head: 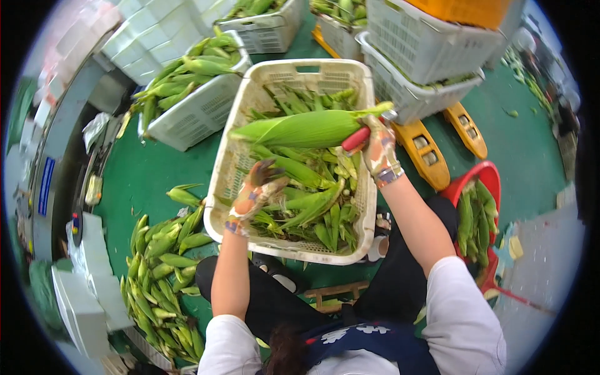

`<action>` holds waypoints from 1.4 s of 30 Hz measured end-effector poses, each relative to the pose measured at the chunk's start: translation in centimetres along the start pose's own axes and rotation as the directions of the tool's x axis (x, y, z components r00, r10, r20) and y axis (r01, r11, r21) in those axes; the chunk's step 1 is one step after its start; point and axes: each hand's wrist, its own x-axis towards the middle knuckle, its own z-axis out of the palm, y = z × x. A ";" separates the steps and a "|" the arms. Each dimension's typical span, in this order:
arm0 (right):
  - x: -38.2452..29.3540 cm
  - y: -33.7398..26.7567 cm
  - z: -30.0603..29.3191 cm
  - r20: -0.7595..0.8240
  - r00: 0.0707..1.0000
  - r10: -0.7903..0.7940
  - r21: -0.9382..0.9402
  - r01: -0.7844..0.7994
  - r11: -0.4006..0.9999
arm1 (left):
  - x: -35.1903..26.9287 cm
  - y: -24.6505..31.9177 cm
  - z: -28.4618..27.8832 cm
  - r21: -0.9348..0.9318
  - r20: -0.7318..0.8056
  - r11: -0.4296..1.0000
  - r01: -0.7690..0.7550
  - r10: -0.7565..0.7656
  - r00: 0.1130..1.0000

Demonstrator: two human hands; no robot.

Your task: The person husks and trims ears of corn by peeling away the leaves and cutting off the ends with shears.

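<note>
My right hand, in a patterned glove, grips the stem end of a large green ear of corn in its husk. The same hand holds a red-handled tool; metal shows beyond my fingers, but its exact kind is unclear. My left hand, gloved too and dark at the fingertips, hangs over the basket with its fingers apart and nothing in them. Under both hands stands a dirty white plastic basket. Loose green husk leaves cover its bottom, partly hidden by the held ear.
Unhusked corn is heaped on the green floor at left. A white crate of corn stands beyond it. At right are stacked crates, yellow pallet-jack forks and a red scoop-like container holding corn. A low wooden stool sits between my legs.
</note>
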 end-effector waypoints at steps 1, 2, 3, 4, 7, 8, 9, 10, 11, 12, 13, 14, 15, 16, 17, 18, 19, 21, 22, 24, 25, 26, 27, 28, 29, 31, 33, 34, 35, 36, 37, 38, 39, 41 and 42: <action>0.3 -0.1 -0.6 -0.031 1.000 -0.003 0.110 0.006 0.994 | 1.0 1.0 2.8 -0.055 -0.112 0.998 0.032 -0.038 0.993; -0.2 -0.9 -0.8 -0.024 0.998 0.066 0.140 -0.062 0.988 | 1.9 2.0 5.1 -0.132 -0.163 0.991 -0.035 0.013 0.987; -1.4 -1.4 0.2 -0.063 0.992 0.111 0.121 -0.102 0.987 | 2.3 2.7 6.6 -0.203 -0.214 0.975 -0.094 0.049 0.976; -2.2 -0.6 1.2 -0.066 0.991 0.116 0.102 -0.109 0.989 | 2.5 3.2 7.1 -0.177 -0.352 0.969 -0.171 0.100 0.931; -4.2 2.4 3.3 0.151 0.979 0.137 0.166 -0.162 0.973 | 3.5 3.2 5.2 -0.301 -0.676 0.904 -0.304 0.023 0.736; -3.8 2.1 3.2 0.233 0.967 0.102 -0.114 -0.077 0.990 | 4.1 4.3 3.8 -0.392 -0.672 0.819 -0.419 0.056 0.739; -3.4 1.6 3.3 0.328 0.940 0.097 -0.376 0.036 0.926 | 4.4 6.3 3.1 -0.490 -0.728 0.743 -0.457 -0.060 0.683; -4.4 0.7 4.1 0.278 0.941 0.193 -0.581 0.004 0.814 | 3.7 6.4 0.0 -0.558 -0.705 0.599 -0.575 0.024 0.709; -4.4 1.2 3.4 0.296 0.937 0.185 -0.574 0.020 0.818 | 3.9 6.9 -1.7 -0.471 -0.784 0.584 -0.662 0.067 0.617; -3.8 2.0 1.4 0.317 0.902 0.293 -0.774 0.067 0.630 | 4.5 7.3 -1.9 -0.461 -0.780 0.557 -0.690 0.116 0.615; -4.6 2.0 1.5 0.306 0.858 0.413 -0.907 0.132 0.399 | 4.2 7.7 -2.1 -0.438 -0.785 0.537 -0.721 0.163 0.598; -5.7 2.1 1.8 0.202 0.817 0.540 -0.950 0.030 0.310 | 4.0 8.1 -2.3 -0.426 -0.790 0.534 -0.730 0.174 0.588; -7.0 1.1 3.4 0.180 0.773 0.608 -0.971 0.040 0.236 | 3.9 8.1 -2.0 -0.404 -0.790 0.546 -0.734 0.196 0.581; -7.8 1.2 4.4 0.219 0.755 0.618 -0.948 0.015 0.317 | 3.4 8.3 -1.9 -0.381 -0.789 0.560 -0.735 0.217 0.574; -8.3 1.3 4.9 0.259 0.737 0.624 -0.918 -0.013 0.396 | 3.0 8.0 -2.1 -0.377 -0.792 0.566 -0.733 0.214 0.572; -7.4 3.0 4.5 0.289 0.757 0.586 -0.911 0.030 0.411 | 2.9 7.7 -2.2 -0.372 -0.792 0.570 -0.732 0.217 0.571; -7.9 1.6 5.8 0.317 0.776 0.545 -0.888 0.041 0.459 | 2.8 7.6 -2.0 -0.361 -0.796 0.575 -0.734 0.220 0.564; -4.7 2.6 4.5 0.733 0.468 0.494 -0.679 0.556 0.480 | 2.3 7.2 -1.3 -0.404 -0.746 0.569 -0.716 0.248 0.618; -3.1 2.1 4.3 0.892 0.201 0.406 -0.390 0.795 0.464 | 2.1 7.1 -1.3 -0.344 -0.739 0.605 -0.718 0.298 0.605; -1.8 2.7 4.2 0.941 0.094 0.325 -0.280 0.754 0.594 | 1.6 7.3 -1.3 -0.281 -0.725 0.634 -0.720 0.351 0.592; -1.7 2.7 4.6 0.943 0.004 0.334 -0.181 0.847 0.500 | 1.4 7.6 -1.5 -0.280 -0.720 0.632 -0.723 0.359 0.594; -1.9 2.7 4.8 0.931 0.019 0.364 -0.237 0.790 0.565 | 1.3 7.9 -1.5 -0.209 -0.665 0.651 -0.730 0.453 0.594; -2.5 2.9 4.8 0.960 0.054 0.275 -0.221 0.750 0.623 | 1.1 8.6 -0.8 -0.137 -0.603 0.659 -0.739 0.537 0.590; -3.0 3.1 5.0 0.949 0.088 0.303 -0.285 0.648 0.706 | 1.0 9.2 -0.1 -0.111 -0.605 0.661 -0.743 0.548 0.578; -3.4 3.3 5.2 0.935 0.118 0.334 -0.344 0.533 0.773 | 0.9 9.1 0.1 -0.111 -0.608 0.662 -0.741 0.544 0.578; -4.3 3.1 5.8 0.936 0.193 0.295 -0.352 0.557 0.752 | 1.0 9.3 0.4 0.056 -0.591 0.662 -0.748 0.625 0.509; -5.0 2.8 6.2 0.929 0.270 0.253 -0.367 0.581 0.726 | 1.1 9.3 1.7 0.115 -0.629 0.660 -0.743 0.627 0.459; -5.2 2.7 6.3 0.930 0.258 0.262 -0.367 0.628 0.686 | 1.1 9.4 2.5 0.176 -0.663 0.659 -0.732 0.629 0.407; -5.2 2.7 6.4 0.940 0.230 0.250 -0.340 0.670 0.660 | 1.0 9.4 2.9 0.236 -0.693 0.658 -0.715 0.630 0.351; -5.3 2.5 6.5 0.950 0.199 0.242 -0.310 0.709 0.633 | 0.9 9.4 2.3 0.242 -0.682 0.641 -0.729 0.646 0.342; -5.3 2.2 6.5 0.949 0.197 0.246 -0.311 0.710 0.631 | 0.7 9.5 1.5 0.241 -0.686 0.639 -0.730 0.644 0.338; -5.4 1.7 6.5 0.934 0.204 0.292 -0.349 0.693 0.630 | 0.4 9.7 0.7 0.058 -0.754 0.646 -0.761 0.528 0.391; -5.5 1.5 6.7 0.919 0.208 0.336 -0.383 0.676 0.630 | 0.2 9.9 0.1 -0.122 -0.795 0.620 -0.775 0.407 0.450; -5.7 2.2 6.5 0.896 0.212 0.391 -0.435 0.596 0.674 | 0.4 9.8 -0.4 -0.062 -0.812 0.625 -0.778 0.421 0.404; -5.9 2.6 6.4 0.913 0.199 0.357 -0.396 0.647 0.652 | 0.5 9.8 -0.2 -0.065 -0.799 0.628 -0.775 0.432 0.417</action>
